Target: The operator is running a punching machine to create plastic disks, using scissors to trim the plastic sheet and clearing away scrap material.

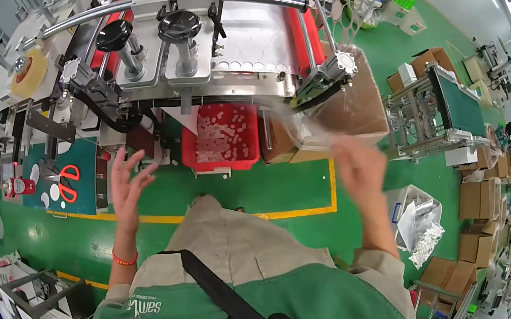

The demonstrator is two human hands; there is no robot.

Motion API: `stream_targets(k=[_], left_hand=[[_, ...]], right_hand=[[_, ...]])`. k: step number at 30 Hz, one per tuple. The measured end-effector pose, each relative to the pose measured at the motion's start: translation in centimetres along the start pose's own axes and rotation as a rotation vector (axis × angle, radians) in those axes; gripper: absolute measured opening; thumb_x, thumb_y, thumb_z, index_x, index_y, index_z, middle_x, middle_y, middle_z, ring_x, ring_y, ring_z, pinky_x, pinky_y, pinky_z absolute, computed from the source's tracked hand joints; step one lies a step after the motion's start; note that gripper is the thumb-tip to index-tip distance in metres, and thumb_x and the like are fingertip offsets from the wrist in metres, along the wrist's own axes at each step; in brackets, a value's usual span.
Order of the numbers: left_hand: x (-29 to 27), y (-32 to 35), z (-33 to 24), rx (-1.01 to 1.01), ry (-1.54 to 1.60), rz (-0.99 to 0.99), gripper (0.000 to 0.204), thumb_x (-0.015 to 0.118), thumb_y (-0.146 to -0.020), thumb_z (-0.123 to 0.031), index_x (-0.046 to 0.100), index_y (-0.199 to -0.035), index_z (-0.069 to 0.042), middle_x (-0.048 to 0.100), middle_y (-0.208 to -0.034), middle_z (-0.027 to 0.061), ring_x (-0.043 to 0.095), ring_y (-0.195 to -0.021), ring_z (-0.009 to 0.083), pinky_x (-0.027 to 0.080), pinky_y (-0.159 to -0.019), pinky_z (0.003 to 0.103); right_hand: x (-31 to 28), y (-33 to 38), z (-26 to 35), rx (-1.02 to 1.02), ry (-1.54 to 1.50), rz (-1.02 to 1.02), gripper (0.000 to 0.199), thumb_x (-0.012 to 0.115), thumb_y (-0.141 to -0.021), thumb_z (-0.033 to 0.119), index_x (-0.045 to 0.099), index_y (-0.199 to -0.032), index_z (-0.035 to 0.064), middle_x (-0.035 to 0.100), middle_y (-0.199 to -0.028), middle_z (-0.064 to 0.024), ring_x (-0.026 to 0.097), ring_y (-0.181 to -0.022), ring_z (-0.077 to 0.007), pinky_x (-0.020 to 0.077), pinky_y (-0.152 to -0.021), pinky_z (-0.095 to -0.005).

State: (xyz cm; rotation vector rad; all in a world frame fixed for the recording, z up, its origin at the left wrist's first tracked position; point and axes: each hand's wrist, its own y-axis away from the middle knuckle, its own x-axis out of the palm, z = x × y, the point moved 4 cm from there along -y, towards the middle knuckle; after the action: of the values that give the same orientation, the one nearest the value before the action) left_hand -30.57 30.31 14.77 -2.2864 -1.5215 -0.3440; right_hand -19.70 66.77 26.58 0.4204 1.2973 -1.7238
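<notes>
Clear plastic: a see-through bag (315,129) is hanging in the air just up and to the left of the right hand (358,166), over the mouth of the brown cardboard box (356,109); its film is blurred with motion.
Right hand: it is reaching forward and up, its fingers are smeared by blur, so whether they are pinching the bag's edge or only brushing it cannot be told.
Left hand: the left hand (128,185) is lifting palm-inward with fingers spread and slack, holding nothing, an orange band at the wrist.
Which way the bag is lying: from the right fingertips the film is trailing toward the machine, its long side running roughly from the hand toward the metal roller end (340,65).
Nearer hand: the right one is lying at the bag; the left is sitting well apart, across the red crate (222,136) of small white round pieces.
Below the left hand: red-handled scissors (67,182) are lying on a teal mat, near but untouched.
Surroundings: a conveyor machine with two black knobs (180,24) is standing ahead; a white bin (419,219) of bagged pieces is sitting on the green floor to the right.
</notes>
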Motion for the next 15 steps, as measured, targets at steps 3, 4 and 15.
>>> stream_targets(k=[3, 4, 15], left_hand=[[-7.7, -1.7, 2.8, 0.081, -0.62, -0.177, 0.055, 0.051, -0.084, 0.0, 0.029, -0.135, -0.004, 0.044, -0.125, 0.0154, 0.055, -0.102, 0.0261, 0.045, -0.083, 0.032], [-10.9, -2.1, 4.1, 0.079, -0.622, -0.167, 0.055, 0.051, -0.084, 0.0, 0.029, -0.135, -0.004, 0.044, -0.125, 0.0154, 0.055, -0.102, 0.0261, 0.045, -0.083, 0.032], [-28.7, 5.6, 8.1, -0.02, -1.82, -0.514, 0.08, 0.07, -0.068, -0.023, 0.03, -0.134, -0.003, 0.035, -0.134, 0.017, 0.036, -0.119, 0.0365, 0.029, -0.1, 0.044]], right_hand=[[-3.8, -4.1, -4.1, 0.294, 0.367, -0.161, 0.014, 0.058, -0.082, 0.009, 0.064, -0.094, 0.0062, 0.064, -0.071, -0.0094, 0.064, -0.065, -0.0216, 0.0469, -0.057, -0.0268], [-4.3, -5.5, -6.1, 0.487, 0.481, -0.047, 0.014, 0.058, -0.083, 0.013, 0.064, -0.095, 0.0073, 0.064, -0.071, -0.011, 0.064, -0.065, -0.0225, 0.0462, -0.056, -0.0282], [-6.3, -2.9, -8.6, 0.3, -0.058, -0.641, 0.025, 0.05, -0.092, 0.023, 0.059, -0.079, 0.0033, 0.049, -0.054, -0.0003, 0.046, -0.049, -0.0039, 0.0356, -0.044, -0.0187]])
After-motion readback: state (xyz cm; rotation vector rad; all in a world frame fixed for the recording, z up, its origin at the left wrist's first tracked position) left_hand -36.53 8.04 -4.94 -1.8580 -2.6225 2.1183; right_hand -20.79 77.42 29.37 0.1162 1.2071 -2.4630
